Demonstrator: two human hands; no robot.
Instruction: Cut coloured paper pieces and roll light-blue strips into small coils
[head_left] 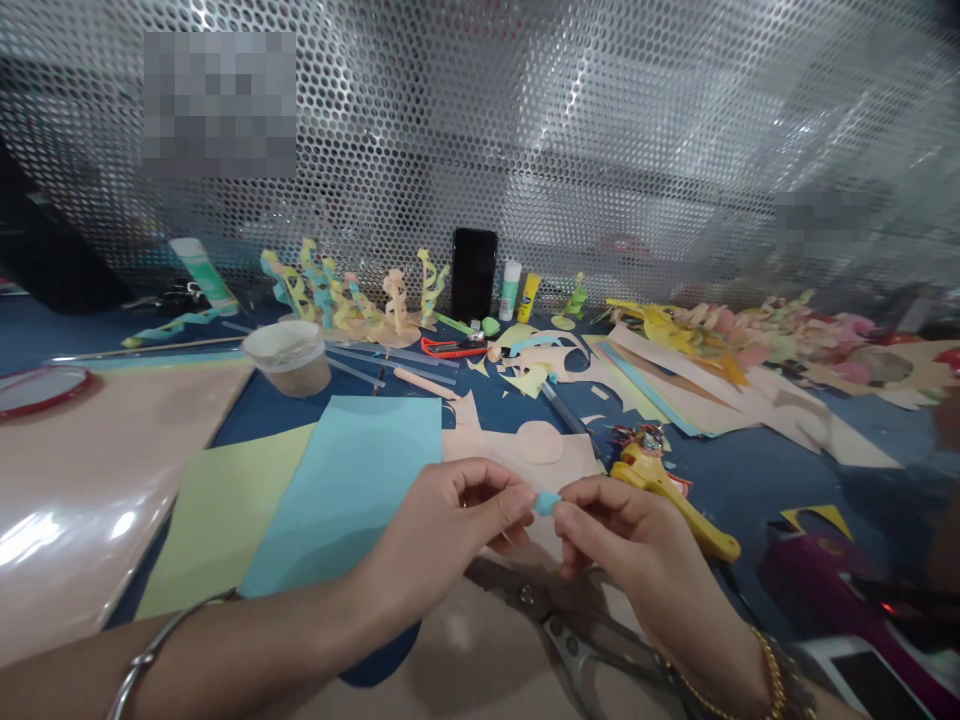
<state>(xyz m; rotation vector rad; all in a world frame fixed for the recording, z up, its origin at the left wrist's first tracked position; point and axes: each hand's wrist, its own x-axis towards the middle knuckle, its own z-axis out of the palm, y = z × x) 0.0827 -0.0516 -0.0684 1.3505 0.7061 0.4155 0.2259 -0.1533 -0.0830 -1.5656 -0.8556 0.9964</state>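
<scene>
Between my two hands is a small light-blue paper piece [547,503], pinched from both sides. My left hand [469,510] has thumb and forefinger closed on its left end. On its right end are the closed fingertips of my right hand [619,525]. Much of the piece is hidden by the fingers. Below the hands lie grey-handled scissors [551,620] on pale pink paper. A round pink paper cutout [540,442] rests just beyond my hands. Sheets of blue paper [375,450] and pale green paper [225,500] lie to the left.
A paper cup [289,365], a red box cutter [454,346], glue sticks [510,290] and a black phone [473,272] stand or lie farther back. Twisted paper strips [322,285] stand near the perforated metal wall. At right are a yellow-handled tool [682,505] and a purple glue gun [825,585].
</scene>
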